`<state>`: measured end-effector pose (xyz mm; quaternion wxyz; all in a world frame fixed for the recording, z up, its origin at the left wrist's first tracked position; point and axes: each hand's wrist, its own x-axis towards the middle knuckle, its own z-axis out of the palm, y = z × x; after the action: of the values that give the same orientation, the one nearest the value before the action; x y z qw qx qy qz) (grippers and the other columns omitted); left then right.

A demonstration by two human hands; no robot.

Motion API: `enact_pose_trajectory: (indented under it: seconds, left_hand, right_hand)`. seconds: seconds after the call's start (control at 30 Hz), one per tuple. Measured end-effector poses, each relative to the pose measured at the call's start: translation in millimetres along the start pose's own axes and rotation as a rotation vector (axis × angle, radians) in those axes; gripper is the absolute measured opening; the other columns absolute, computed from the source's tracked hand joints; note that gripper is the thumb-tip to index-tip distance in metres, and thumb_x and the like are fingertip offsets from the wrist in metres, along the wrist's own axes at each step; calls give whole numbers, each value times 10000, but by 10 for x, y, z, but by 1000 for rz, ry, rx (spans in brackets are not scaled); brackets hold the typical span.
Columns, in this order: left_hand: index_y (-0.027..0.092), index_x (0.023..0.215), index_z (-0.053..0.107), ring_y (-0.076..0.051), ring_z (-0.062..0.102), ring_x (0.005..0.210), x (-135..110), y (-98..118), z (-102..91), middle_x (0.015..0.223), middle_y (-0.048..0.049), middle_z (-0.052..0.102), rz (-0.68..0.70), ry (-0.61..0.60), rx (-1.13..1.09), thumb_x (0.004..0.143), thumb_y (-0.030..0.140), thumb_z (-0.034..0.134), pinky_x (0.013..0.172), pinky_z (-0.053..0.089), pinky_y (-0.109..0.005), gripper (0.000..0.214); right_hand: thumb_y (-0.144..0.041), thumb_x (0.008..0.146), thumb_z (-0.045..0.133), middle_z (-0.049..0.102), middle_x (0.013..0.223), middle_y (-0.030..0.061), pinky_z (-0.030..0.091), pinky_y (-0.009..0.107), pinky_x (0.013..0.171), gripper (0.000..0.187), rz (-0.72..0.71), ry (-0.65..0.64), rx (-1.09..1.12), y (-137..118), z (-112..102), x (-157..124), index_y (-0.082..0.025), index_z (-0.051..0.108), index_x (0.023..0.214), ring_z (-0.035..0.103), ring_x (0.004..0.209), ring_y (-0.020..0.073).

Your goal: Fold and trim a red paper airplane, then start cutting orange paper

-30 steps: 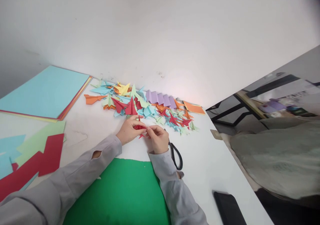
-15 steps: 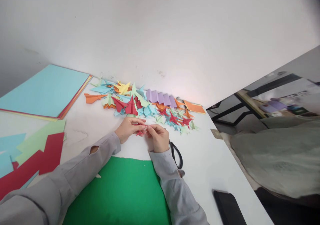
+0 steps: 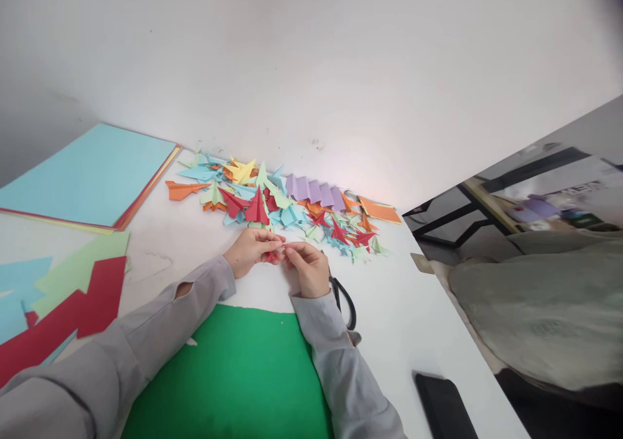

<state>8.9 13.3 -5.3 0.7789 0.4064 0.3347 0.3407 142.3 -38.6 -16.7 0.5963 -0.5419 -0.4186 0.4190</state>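
Observation:
Between my fingertips is a small folded piece of red paper [image 3: 271, 256], mostly covered by the fingers. My left hand [image 3: 250, 252] is closed on its left side, thumb and fingers pinching it. From the right, my right hand [image 3: 310, 269] pinches the same paper, its fingertips meeting those of the left. Just beyond both hands lies a heap of small folded paper planes [image 3: 256, 208] in red, orange, yellow, green and blue. A purple pleated paper strip [image 3: 315, 191] stands at the back of the heap. Black-handled scissors [image 3: 346, 302] lie beside my right wrist, partly hidden by it.
A stack of coloured sheets [image 3: 92, 173] lies at the back left, with cut red paper pieces [image 3: 102, 296] nearer. A green sheet [image 3: 233, 374] is under my forearms. Orange paper slips [image 3: 380, 210] sit by the wall, a black phone-like object [image 3: 444, 405] at the front right.
The fingers have shifted slightly around the red paper, and less of it shows below the left hand. The heap and other things stay in place; the view has moved a little.

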Motion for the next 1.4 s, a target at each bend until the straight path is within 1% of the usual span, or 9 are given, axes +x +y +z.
enact_pose_trajectory:
  seconds: [0.17, 0.27, 0.33, 0.47, 0.6, 0.77, 0.87, 1.2, 1.4]
  left_hand:
    - [74, 667, 618, -76, 575, 524, 6, -16, -2, 948, -122, 623, 31, -16, 2, 649, 202, 699, 475, 442, -233, 152]
    - [77, 672, 616, -79, 568, 516, 9, -33, -8, 831, -96, 631, 44, -24, 29, 655, 215, 698, 464, 424, -223, 161]
    - [77, 680, 617, -80, 565, 510, 14, -42, -13, 793, -84, 626, 51, -25, 45, 662, 221, 691, 454, 411, -217, 163]
    - [76, 688, 617, -72, 563, 507, 17, -49, -14, 895, -106, 625, 68, -19, 59, 661, 225, 687, 441, 400, -216, 167]
    - [79, 687, 617, -67, 556, 499, 11, -45, -8, 898, -112, 635, 73, -15, 65, 653, 226, 692, 437, 398, -216, 169]
    - [84, 684, 616, -54, 525, 447, 2, -37, -9, 786, -84, 645, 90, -24, 108, 665, 228, 674, 411, 353, -201, 157]
    - [87, 681, 614, -59, 528, 444, -2, -34, -9, 739, -70, 638, 109, -30, 134, 674, 230, 661, 406, 338, -197, 151]
    - [92, 671, 621, -68, 538, 481, -24, -14, 32, 762, -69, 630, 150, -18, 183, 663, 239, 665, 414, 372, -195, 154]
    - [88, 663, 628, -62, 527, 468, -38, 2, 51, 761, -65, 629, 191, -1, 198, 640, 253, 691, 445, 408, -208, 178]
  right_hand:
    - [-334, 630, 721, 635, 537, -7, 410, 218, 432, 182, 66, -33, 64, 51, -15, 14, -175, 667, 702, 541, 452, 99]
    - [-366, 640, 720, 645, 547, 0, 407, 212, 431, 210, 96, -60, 72, 67, -25, 19, -172, 664, 695, 552, 457, 98]
    - [-380, 649, 715, 650, 554, 4, 402, 209, 429, 221, 106, -78, 70, 72, -28, 22, -169, 660, 687, 552, 455, 95]
    - [-380, 657, 708, 647, 544, 5, 403, 210, 442, 225, 117, -86, 63, 78, -32, 30, -165, 643, 652, 548, 452, 93]
    - [-367, 652, 704, 649, 548, 6, 400, 213, 450, 211, 139, -93, 61, 78, -35, 40, -166, 640, 648, 551, 458, 98]
    - [-359, 660, 679, 628, 507, 7, 371, 215, 437, 210, 191, -133, 48, 58, -31, 49, -160, 639, 605, 529, 437, 96]
    - [-348, 642, 678, 625, 509, 4, 354, 211, 425, 197, 205, -125, 74, 43, -27, 50, -163, 635, 589, 511, 423, 89]
    - [-289, 602, 665, 622, 497, 5, 351, 208, 413, 140, 266, -64, 108, 39, -4, 62, -158, 628, 568, 519, 415, 95]
    - [-312, 622, 667, 620, 497, 9, 352, 210, 404, 177, 227, -73, 111, 20, 14, 48, -153, 633, 552, 502, 408, 89]
